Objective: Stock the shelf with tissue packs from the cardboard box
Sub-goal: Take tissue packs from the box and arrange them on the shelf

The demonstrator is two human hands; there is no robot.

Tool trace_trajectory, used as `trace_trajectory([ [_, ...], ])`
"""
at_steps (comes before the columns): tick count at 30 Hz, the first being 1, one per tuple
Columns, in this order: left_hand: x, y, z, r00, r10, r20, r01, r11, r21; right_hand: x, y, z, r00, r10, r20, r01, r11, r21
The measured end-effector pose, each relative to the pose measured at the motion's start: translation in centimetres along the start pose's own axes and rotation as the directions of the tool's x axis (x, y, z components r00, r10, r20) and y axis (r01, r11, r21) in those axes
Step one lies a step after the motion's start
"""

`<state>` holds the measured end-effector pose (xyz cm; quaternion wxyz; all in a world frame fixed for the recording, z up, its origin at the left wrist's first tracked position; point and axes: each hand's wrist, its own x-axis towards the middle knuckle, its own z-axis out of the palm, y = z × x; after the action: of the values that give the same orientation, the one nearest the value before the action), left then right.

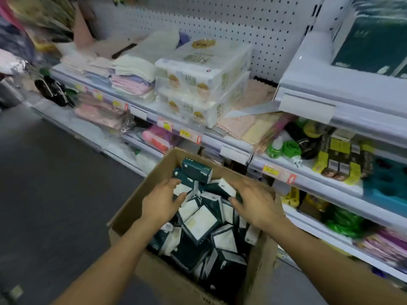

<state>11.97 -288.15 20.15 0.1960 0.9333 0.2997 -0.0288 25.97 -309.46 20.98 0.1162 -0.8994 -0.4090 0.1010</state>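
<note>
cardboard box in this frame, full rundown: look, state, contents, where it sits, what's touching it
The cardboard box is plain brown corrugated card, open at the top with its flaps out of the way. It stands in front of the shelf, its far corner close to the shelf edge. Inside lies a loose jumble of dark green and white tissue packs, tilted every way. The left hand and right hand reach into it, fingers spread over the packs. What is under the box cannot be seen.

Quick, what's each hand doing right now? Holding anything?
Left hand: open, fingers spread over the tissue packs in the box, gripping nothing.
Right hand: open, also over the packs, holding nothing.
</note>
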Motion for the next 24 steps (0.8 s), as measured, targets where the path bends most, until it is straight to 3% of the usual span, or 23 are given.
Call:
trace_trajectory([
  [4, 1.6, -1.6, 5.0, 0.965, -0.15, 0.215, 0.188, 0.967, -0.172, 3.1, 1.1, 3.8, 0.984, 0.108, 0.138, -0.111, 0.994, 0.014],
  [8, 3.3, -1.7, 9.5, 0.909, -0.225, 0.35, 0.326, 0.908, -0.264, 6.2, 2.1, 6.6, 0.971, 0.174, 0.164, -0.175, 0.985, -0.006],
  [13, 4.6, -1.5, 13.5, 0.862, -0.237, 0.447, 0.314, 0.943, -0.106, 8.6, 2.4, 9.6, 0.967, 0.195, 0.162, -0.193, 0.981, -0.03],
  [18, 5.1, -0.8, 15.2, 0.854, -0.269, 0.446, 0.242, 0.963, 0.118, 9.6, 1.3, 11.8, 0.967, 0.215, 0.138, -0.2, 0.973, -0.117],
  [22, 5.3, -1.0, 15.3, 0.805, -0.316, 0.502, 0.382, 0.924, -0.031, 9.5, 1.3, 11.5, 0.972, 0.208, 0.107, -0.196, 0.974, -0.115],
  [24, 5.0, -1.4, 15.0, 0.78, -0.33, 0.532, 0.485, 0.856, -0.18, 8.7, 1.7, 10.5, 0.98, 0.192, 0.054, -0.188, 0.98, -0.061],
])
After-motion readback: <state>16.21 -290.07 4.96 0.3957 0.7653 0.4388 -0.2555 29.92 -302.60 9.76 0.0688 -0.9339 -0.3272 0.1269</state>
